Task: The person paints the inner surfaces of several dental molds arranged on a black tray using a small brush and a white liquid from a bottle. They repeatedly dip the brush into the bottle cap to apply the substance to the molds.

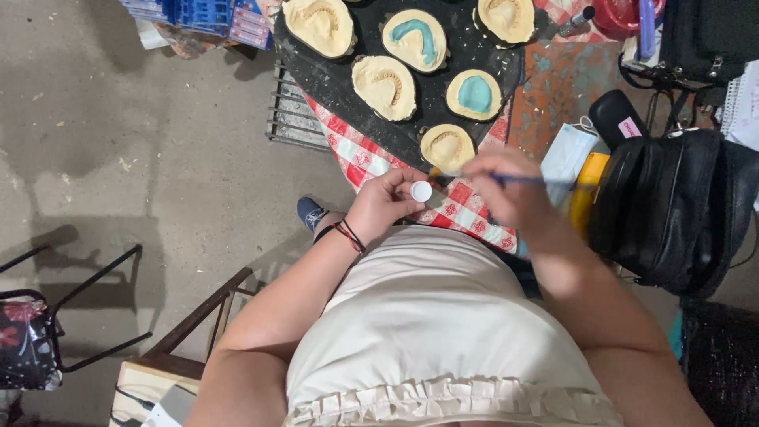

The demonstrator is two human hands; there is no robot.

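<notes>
Cream-coloured plaster dental casts were laid out on a round black tray (316, 75) at the top of the view, and the nearest of them, a small round cream plaster cast with a tooth arch pressed into it (447, 148), lay at the tray's near edge. That cast was found just above and between the two hands. The left hand (385, 202) was closed around a small container, of which only a round white cap (421, 191) showed at the fingertips; it was held just below and to the left of the cast, apart from it. The right hand (510, 190) was pinched shut on a thin blue brush handle (518, 179), which ran sideways across the fingers. The hand was blurred, and whether the tip touched the cast could not be told. The two hands were held near each other but were not touching.

Two other casts on the tray, one oval with a teal arch (415, 39) and one round with a teal centre (474, 95), were seen farther up. A red-and-white checked cloth (360, 154) was spread over the counter under the tray. A light blue face mask (568, 154) and a black leather bag (672, 209) were seen to the right of the right hand.
</notes>
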